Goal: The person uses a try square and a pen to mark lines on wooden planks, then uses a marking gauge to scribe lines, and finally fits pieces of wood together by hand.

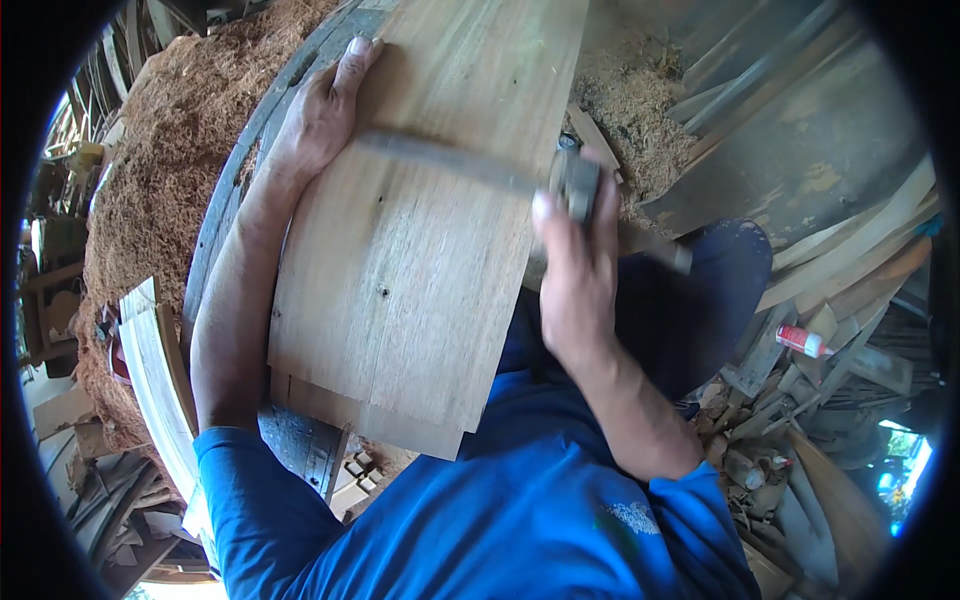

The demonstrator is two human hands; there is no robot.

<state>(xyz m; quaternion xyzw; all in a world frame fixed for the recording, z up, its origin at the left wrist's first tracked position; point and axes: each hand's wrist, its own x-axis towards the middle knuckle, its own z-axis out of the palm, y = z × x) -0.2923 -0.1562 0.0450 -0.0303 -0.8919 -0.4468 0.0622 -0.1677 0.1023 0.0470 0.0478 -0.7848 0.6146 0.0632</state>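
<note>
A wide wooden board (pixel 430 250) with small dark knots lies slanting across in front of me. My left hand (pixel 325 115) grips its left edge near the far end, thumb on top; the other fingers are mostly hidden. In my right hand (pixel 580 270), at the board's right edge, is a motion-blurred tool that looks like a marking gauge (pixel 450 162). Its long thin bar reaches across the board toward my left hand. The block (pixel 580 185) on the bar sits at my fingers, and the bar's other end sticks out to the right.
Under the board is a worn workbench (pixel 215 225). Wood shavings (pixel 165 150) are heaped on the left, sawdust (pixel 645 120) at the far right. Long strips (pixel 165 380) stand by my left elbow. A white-and-red bottle (pixel 803 341) lies among scrap wood on the right.
</note>
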